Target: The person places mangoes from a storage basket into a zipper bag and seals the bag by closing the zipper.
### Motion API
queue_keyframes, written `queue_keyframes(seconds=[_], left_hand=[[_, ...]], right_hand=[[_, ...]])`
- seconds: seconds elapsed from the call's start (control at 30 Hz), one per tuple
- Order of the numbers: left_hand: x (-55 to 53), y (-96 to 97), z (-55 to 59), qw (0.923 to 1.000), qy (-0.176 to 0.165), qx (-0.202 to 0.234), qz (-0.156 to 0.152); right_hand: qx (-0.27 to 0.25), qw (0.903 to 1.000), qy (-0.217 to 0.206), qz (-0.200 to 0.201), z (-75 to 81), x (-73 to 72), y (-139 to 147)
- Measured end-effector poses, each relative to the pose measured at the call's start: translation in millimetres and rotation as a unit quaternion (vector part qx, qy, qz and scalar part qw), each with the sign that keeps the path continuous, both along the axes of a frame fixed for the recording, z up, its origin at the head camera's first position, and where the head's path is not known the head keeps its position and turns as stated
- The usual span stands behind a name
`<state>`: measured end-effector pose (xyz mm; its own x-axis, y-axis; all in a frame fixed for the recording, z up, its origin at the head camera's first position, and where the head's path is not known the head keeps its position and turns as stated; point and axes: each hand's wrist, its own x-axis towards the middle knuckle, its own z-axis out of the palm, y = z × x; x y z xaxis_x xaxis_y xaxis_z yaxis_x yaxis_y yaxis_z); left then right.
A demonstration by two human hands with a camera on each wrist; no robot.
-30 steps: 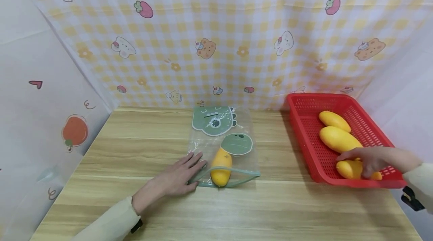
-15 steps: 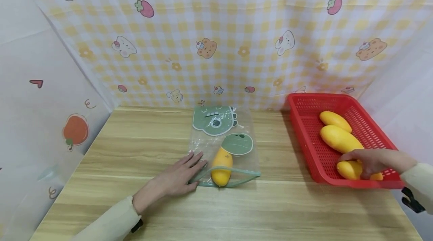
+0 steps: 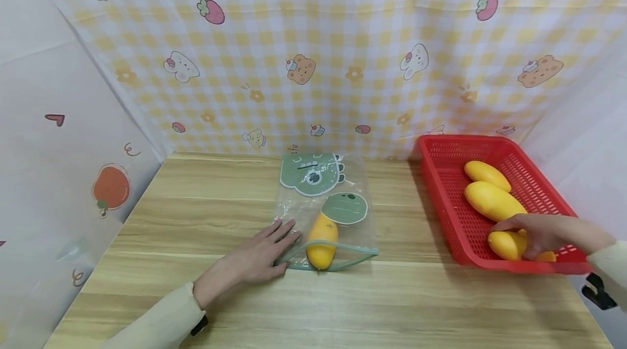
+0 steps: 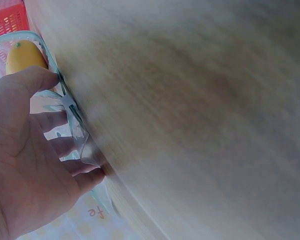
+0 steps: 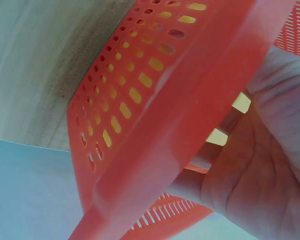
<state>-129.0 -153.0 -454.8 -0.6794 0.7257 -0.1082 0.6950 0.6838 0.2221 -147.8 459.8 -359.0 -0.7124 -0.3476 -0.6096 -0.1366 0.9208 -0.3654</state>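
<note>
My left hand (image 3: 257, 253) lies with fingers spread at the left side of a clear zip bag (image 3: 306, 172) with green cartoon prints. It touches the bag near its mouth, which faces me. A yellow mango (image 3: 321, 256) lies inside, its lower end at the parted green zip edge. At the right, my right hand (image 3: 548, 232) reaches into a red basket (image 3: 443, 213) and grips a mango (image 3: 504, 244) at the near end, thumb and fingers around it. In the right wrist view the basket wall (image 5: 190, 100) hides most of that mango and the fingertips.
Beyond the held mango, two more mangoes (image 3: 495, 202) (image 3: 487, 175) lie in the basket. A wooden table (image 3: 343, 311) carries bag and basket. A checked curtain (image 3: 343, 109) hangs behind its back edge, and white sheets (image 3: 68, 175) stand at the sides.
The view shifts very slightly. My right hand stays around the mango in the basket with hardly any movement, and my left hand stays in place on the bag.
</note>
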Motion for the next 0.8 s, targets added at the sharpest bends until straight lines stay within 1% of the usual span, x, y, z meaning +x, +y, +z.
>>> queue_keyframes(seconds=[0.1,0.23,0.33,0.4,0.53,0.63,0.8], left_hand=[[-0.4,0.6,0.3,1.0,0.002,-0.002,0.0],[-0.6,1.0,0.6,1.0,0.001,-0.002,-0.001],[-0.4,0.9,0.7,1.0,0.001,0.0,-0.004],[-0.1,0.7,0.8,1.0,0.003,0.001,-0.006],[-0.1,0.8,0.8,1.0,0.005,0.001,-0.007],[-0.2,1.1,0.8,1.0,0.004,0.001,-0.006],[-0.1,1.3,0.9,1.0,0.004,0.001,-0.005]], right_hand=[[-0.004,0.9993,0.023,0.028,0.5,0.8,5],[-0.01,0.9978,0.053,0.04,3.1,1.3,10],[-0.026,0.9955,0.075,0.051,6.7,1.8,12],[-0.047,0.9921,0.095,0.067,8.7,2.5,13],[-0.085,0.9863,0.118,0.078,11.6,5.1,14],[-0.088,0.9834,0.137,0.08,12.4,7.0,12],[-0.091,0.9706,0.197,0.103,11.0,8.2,8]])
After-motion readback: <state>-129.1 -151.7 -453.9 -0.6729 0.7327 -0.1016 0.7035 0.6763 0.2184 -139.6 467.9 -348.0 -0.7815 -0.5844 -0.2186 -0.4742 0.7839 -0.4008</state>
